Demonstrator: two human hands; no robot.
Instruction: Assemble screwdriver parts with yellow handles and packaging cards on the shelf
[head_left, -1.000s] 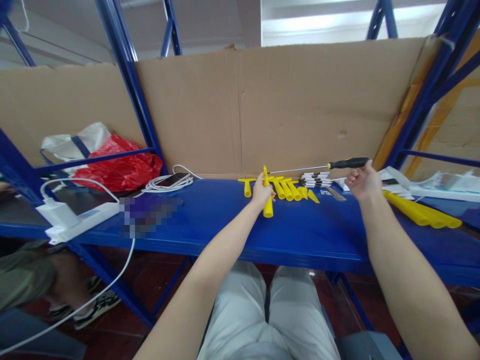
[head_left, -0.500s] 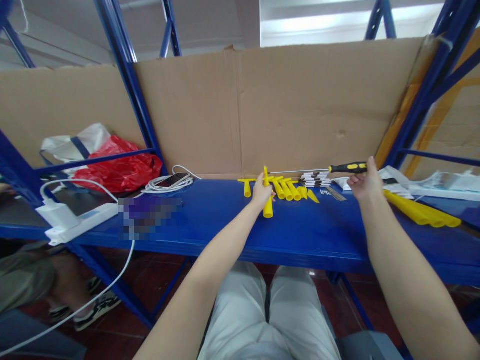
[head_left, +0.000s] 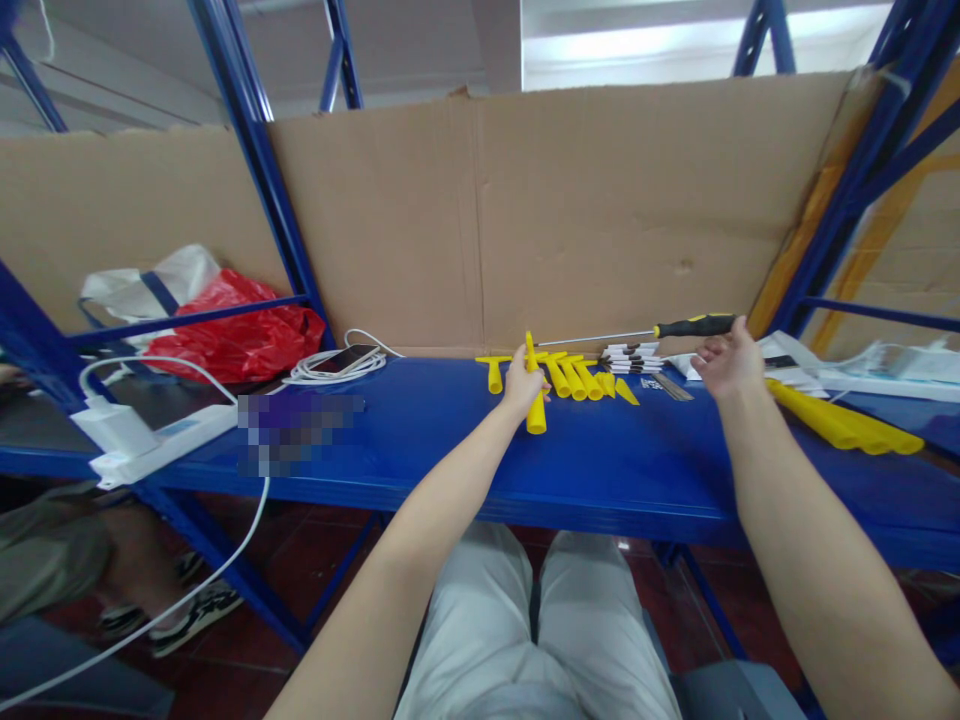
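My left hand [head_left: 520, 384] is closed round a yellow T-shaped plastic part [head_left: 535, 410], held upright with its hollow round end towards me. In my right hand [head_left: 729, 364] is the butt of a long screwdriver [head_left: 694, 326] with a black and yellow handle, gripped at the fingertips. The thin shaft runs left, nearly level, and its tip meets the upper part of the yellow piece; the exact contact is too small to see. Behind my left hand lie several similar yellow T-shaped parts [head_left: 576, 382]. Below the shaft sit stacked white packets [head_left: 630, 358] and thin metal strips [head_left: 673, 387].
Yellow tubes [head_left: 840, 420] lie right of my right forearm on the blue shelf [head_left: 442, 450]. A cardboard sheet [head_left: 600, 210] stands behind. To the left are a phone [head_left: 346, 358] with coiled white cable, a power strip [head_left: 169, 445] and a red bag [head_left: 240, 325]. Another person's legs [head_left: 135, 550] show lower left.
The screwdriver handle has turned about its axis, so its yellow patches show differently. Its butt end sits slightly lower or level shifts a little; my left hand stays almost still.
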